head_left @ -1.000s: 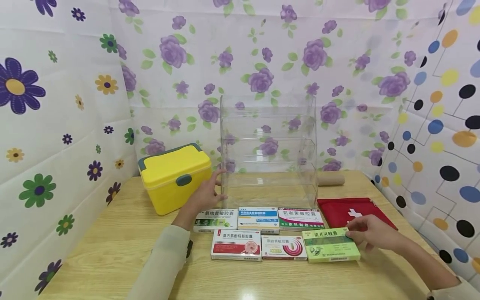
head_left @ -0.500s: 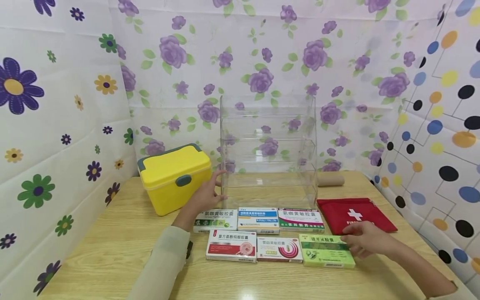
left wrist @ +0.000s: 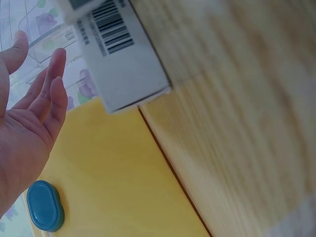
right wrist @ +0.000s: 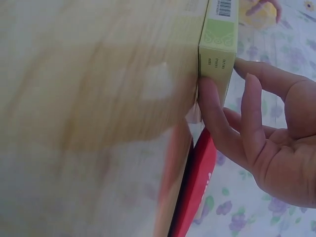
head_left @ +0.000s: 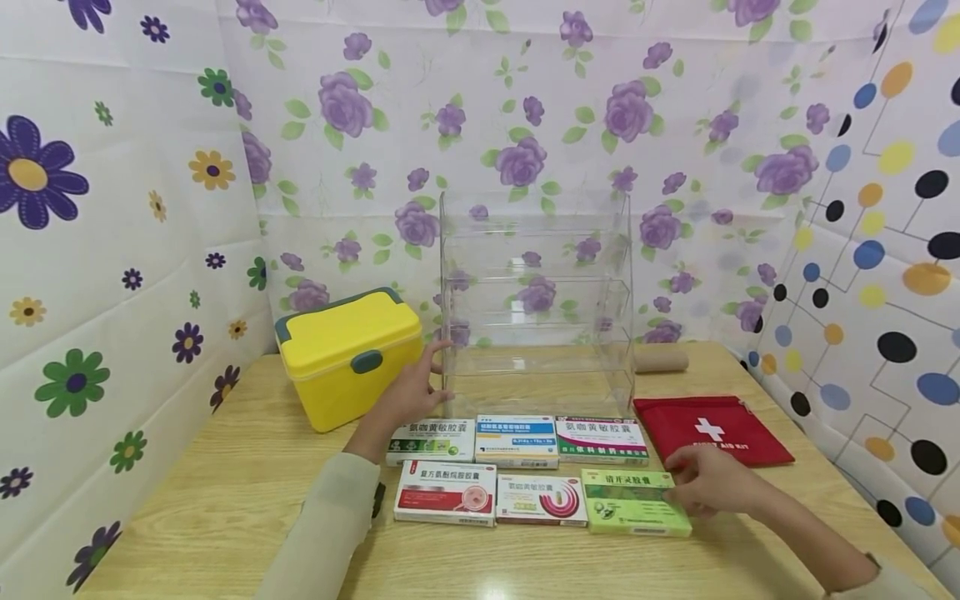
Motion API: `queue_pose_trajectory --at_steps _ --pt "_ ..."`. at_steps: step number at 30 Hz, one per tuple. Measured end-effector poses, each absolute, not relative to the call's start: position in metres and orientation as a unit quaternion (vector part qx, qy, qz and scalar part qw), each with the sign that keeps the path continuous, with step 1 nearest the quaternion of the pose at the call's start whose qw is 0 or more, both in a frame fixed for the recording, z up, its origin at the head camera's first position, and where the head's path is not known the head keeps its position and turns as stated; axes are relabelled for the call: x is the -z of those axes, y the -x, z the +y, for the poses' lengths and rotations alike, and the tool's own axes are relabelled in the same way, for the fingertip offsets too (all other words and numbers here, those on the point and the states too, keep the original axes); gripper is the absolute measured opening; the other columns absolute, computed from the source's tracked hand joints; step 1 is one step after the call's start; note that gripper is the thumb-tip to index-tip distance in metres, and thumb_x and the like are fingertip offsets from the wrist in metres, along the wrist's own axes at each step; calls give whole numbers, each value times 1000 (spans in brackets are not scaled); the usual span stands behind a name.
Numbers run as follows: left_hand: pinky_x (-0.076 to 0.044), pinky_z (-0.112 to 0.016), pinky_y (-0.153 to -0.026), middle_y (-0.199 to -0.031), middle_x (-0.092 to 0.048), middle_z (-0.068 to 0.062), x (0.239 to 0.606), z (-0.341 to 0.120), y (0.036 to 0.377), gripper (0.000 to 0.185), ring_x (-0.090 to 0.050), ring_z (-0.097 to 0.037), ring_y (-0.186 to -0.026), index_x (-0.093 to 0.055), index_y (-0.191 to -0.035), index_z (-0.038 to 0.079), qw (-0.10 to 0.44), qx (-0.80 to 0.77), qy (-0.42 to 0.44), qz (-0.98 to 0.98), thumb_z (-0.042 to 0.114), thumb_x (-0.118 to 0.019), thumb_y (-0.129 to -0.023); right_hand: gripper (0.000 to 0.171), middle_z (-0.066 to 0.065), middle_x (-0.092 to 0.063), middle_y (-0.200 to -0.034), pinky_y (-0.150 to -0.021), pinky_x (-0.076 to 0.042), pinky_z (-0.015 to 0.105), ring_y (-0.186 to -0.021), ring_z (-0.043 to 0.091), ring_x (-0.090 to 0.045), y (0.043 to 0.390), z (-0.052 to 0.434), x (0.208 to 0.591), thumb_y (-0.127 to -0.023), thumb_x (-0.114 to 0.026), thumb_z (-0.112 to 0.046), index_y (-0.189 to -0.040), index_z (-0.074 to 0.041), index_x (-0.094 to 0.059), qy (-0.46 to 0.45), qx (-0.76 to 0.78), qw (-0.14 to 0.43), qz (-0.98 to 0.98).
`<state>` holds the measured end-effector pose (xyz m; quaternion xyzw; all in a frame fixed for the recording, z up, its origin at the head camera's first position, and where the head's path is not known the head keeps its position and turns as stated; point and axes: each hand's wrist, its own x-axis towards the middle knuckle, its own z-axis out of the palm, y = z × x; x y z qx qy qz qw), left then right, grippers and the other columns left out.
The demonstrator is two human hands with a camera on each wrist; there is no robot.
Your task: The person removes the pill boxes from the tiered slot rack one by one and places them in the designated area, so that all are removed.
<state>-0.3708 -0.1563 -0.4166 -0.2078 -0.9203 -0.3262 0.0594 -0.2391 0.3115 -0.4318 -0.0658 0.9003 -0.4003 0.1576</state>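
Standing at the back of the table, the clear rack has the left hand flat against its left wall, fingers straight and a little apart, holding nothing. Six medicine boxes lie in two rows before it. The green box ends the near row on the right, long axis left to right. The right hand, much the nearer, presses its right short end with thumb and fingertips, fingers nearly straight, so the box lies leftward of them.
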Motion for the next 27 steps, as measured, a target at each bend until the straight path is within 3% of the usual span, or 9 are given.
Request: queue_pose_trajectory --at_steps 8,27 --pt "-54 -47 -85 -128 -62 -17 416 -156 372 87 -67 -24 -87 -21 -154 30 58 325 204 -921 17 -77 -88 42 8 -59 -79 -53 -56 37 -61 21 -58 245 301 434 -80 -83 -20 -111 3 -64 69 385 133 910" --pt "-54 -48 -88 -128 -63 -16 419 -155 372 87 -67 -23 -88 -20 -153 34 64 326 201 -922 17 -77 -88 39 8 -59 -80 -54 -55 35 -60 21 -57 252 282 432 -78 -84 -17 -108 -1 -65 52 368 111 922"
